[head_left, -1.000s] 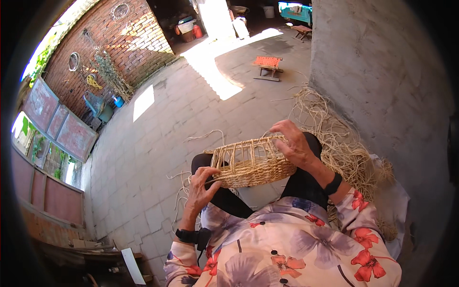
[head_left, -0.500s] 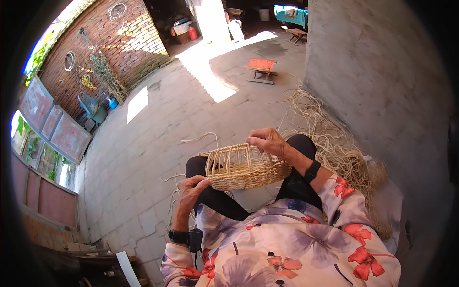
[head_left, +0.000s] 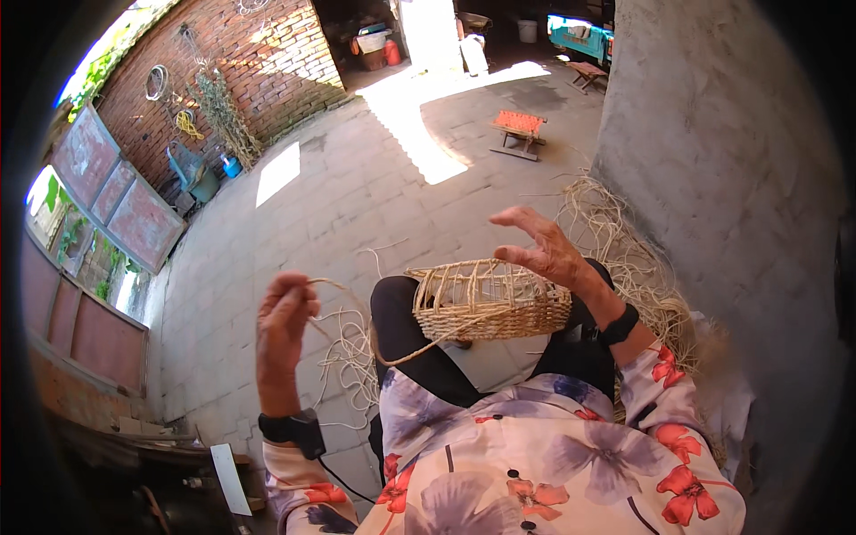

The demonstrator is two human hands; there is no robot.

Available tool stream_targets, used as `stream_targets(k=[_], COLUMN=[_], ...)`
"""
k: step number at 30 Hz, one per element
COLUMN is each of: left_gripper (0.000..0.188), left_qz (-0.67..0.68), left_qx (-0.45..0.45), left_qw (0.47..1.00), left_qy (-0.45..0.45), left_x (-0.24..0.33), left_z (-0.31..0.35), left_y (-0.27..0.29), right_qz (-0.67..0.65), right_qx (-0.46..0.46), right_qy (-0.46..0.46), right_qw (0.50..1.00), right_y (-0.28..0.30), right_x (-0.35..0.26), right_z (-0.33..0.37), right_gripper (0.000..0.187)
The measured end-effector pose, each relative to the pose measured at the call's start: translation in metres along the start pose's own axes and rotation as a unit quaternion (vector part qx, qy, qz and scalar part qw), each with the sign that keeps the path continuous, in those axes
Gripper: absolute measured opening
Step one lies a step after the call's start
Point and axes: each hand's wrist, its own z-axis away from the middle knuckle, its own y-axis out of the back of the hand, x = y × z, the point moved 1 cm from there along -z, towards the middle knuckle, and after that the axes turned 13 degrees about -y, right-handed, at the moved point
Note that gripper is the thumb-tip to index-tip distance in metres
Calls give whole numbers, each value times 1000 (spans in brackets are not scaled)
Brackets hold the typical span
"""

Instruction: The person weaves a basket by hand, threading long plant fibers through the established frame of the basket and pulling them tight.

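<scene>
A half-woven straw basket [head_left: 493, 312] rests across my knees, its lower wall tightly woven and its upper part a row of bare uprights. Out to the left, my left hand [head_left: 287, 312] pinches a strand of straw cord [head_left: 364, 314], which loops down and back to the basket's woven side. Above the basket's right end, my right hand [head_left: 541, 248] is raised with thumb and fingers apart, holding nothing. Its palm side is close to the rim; whether it touches is hard to tell.
Loose straw cords [head_left: 637, 276] are heaped on the floor to my right, beside a grey wall [head_left: 722, 134]. More strands [head_left: 349, 357] lie by my left knee. A folding stool [head_left: 519, 134] with an orange seat stands ahead. Metal door panels [head_left: 116, 192] lean at the left.
My left hand has left the basket's side and swung out left and up, drawing a strand. My right hand has let go of the rim and opened. The view has shifted left.
</scene>
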Motion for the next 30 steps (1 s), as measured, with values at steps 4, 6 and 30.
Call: stream_targets(k=[4,6,30], left_gripper=[13,17,12], left_qz=[-18,-113,-278], left_qx=[-230,-270,-254], left_qw=[973,942,921], left_qy=[-17,-162,-100], left_x=[4,1,-71], left_z=[13,9,-4], left_y=[-121,-164,-169], right_qz=[-115,-303,-251], right_qx=[-81,-169,-8], right_qy=[132,70,-153], right_qw=[981,935,956], right_y=[-5,-19,-8], right_x=[-97,-110,-34], right_z=[0,6,76], right_gripper=[91,93,21])
